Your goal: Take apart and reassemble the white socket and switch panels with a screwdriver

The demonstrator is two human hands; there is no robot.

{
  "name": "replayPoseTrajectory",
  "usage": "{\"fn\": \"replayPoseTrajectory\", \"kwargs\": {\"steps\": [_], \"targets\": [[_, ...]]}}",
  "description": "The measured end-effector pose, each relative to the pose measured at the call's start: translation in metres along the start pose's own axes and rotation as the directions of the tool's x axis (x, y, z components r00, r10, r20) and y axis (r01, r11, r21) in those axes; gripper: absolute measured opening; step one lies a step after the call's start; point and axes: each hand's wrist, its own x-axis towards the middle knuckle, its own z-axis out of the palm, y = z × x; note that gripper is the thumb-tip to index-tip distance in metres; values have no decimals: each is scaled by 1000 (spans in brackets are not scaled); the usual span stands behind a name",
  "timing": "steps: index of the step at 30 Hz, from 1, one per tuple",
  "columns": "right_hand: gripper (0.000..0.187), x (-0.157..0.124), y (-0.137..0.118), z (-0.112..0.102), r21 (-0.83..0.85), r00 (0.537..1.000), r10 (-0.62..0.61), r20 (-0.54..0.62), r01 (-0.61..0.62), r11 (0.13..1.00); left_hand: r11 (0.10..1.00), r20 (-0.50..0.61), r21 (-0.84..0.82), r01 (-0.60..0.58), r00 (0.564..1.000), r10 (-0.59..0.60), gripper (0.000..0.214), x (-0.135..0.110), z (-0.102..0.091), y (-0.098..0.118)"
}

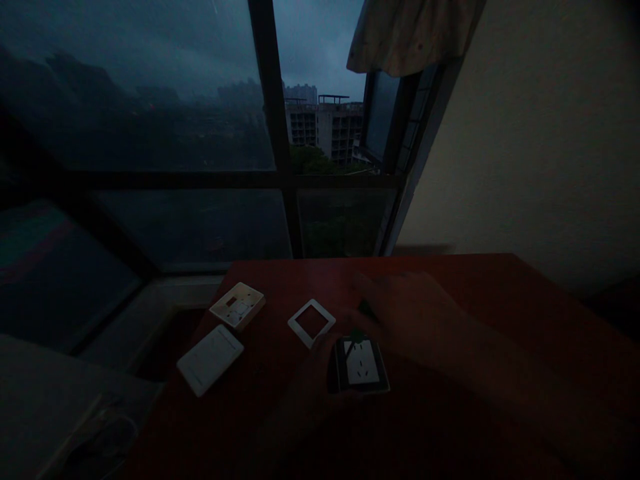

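Note:
The scene is very dark. My left hand [320, 373] grips a wall socket module [359, 365], white face in a dark frame, just above the red table [500, 293]. My right hand [405, 310] reaches in from the right and hovers over the socket's top edge, fingers curled around a small dark tool with a green part [361, 331]; what it is cannot be made out. A white square frame [311, 323] lies just left of the hands.
A switch back plate [237, 305] and a white cover plate [210, 359] lie at the table's left edge. A large window [200, 133] stands behind, a beige wall [540, 147] to the right, a curtain [405, 33] above.

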Motion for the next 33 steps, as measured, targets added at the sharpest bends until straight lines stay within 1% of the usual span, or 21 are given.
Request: {"fn": "replayPoseTrajectory", "kwargs": {"steps": [2, 4, 6, 7, 9, 11, 13, 14, 15, 16, 18, 20, 23, 25, 26, 28, 31, 33], "targets": [[22, -2, 2, -1, 81, 995, -95, 4, 94, 992, 1000, 0, 5, -5, 1000, 5, 30, 0, -1, 1], [23, -3, 4, -2, 187, 977, -213, -4, 210, 960, 1000, 0, 11, -11, 1000, 11, 32, 0, -2, 1], [24, -3, 5, -2, 203, 966, -260, -18, 258, 945, 1000, 1, 17, -16, 1000, 16, 33, -1, -2, 1], [22, -3, 5, -1, 170, 969, -247, -23, 248, 954, 1000, 1, 20, -17, 1000, 17, 33, -1, -2, 1], [24, -1, 4, 0, 76, 983, -182, -20, 183, 980, 1000, 3, 26, -16, 1000, 16, 32, -1, -1, -1], [25, 0, 4, 1, 42, 990, -143, -5, 143, 989, 999, 7, 32, -11, 1000, 11, 31, 0, 1, -4], [16, 0, 5, 1, 110, 986, -169, 1, 168, 980, 999, 8, 39, -6, 1000, 6, 30, -1, 4, -7], [17, -1, 6, 0, 169, 979, -202, -2, 200, 965, 999, 9, 41, -5, 1000, 4, 31, -1, 5, -9], [23, -2, 7, 0, 226, 972, -234, -7, 230, 947, 999, 10, 43, -4, 1000, 3, 35, -2, 6, -10], [28, -3, 8, 0, 268, 967, -256, -13, 250, 931, 999, 13, 44, -3, 1000, 2, 43, -2, 7, -12], [29, -4, 8, -1, 283, 965, -260, -26, 256, 924, 999, 20, 44, 1, 1000, -2, 66, -4, 9, -15], [27, -3, 6, 0, 201, 979, -198, -37, 202, 959, 999, 26, 42, 9, 1000, -10, 84, -5, 9, -17], [30, -1, 3, 1, 9, 997, -74, -13, 74, 997, 999, 38, 34, 11, 999, -12, 89, -4, 8, -17], [28, -1, 1, 1, -48, 999, -54, 7, 54, 997, 1000, 51, 25, 1, 999, -2, 89, -3, 7, -16], [24, -2, 1, 0, -32, 997, -78, 8, 78, 996, 1000, 56, 21, -4, 998, 3, 89, -2, 6, -16], [18, -4, 2, -2, 76, 988, -152, 2, 152, 986, 1000, 61, 15, -9, 998, 8, 88, -1, 6, -14], [29, -8, 4, -5, 246, 973, -231, -4, 225, 943, 1000, 62, 10, -8, 998, 7, 87, -2, 6, -14], [26, -9, 4, -5, 267, 973, -231, -7, 225, 937, 1000, 61, 8, -3, 998, 3, 86, -3, 6, -15]]}}
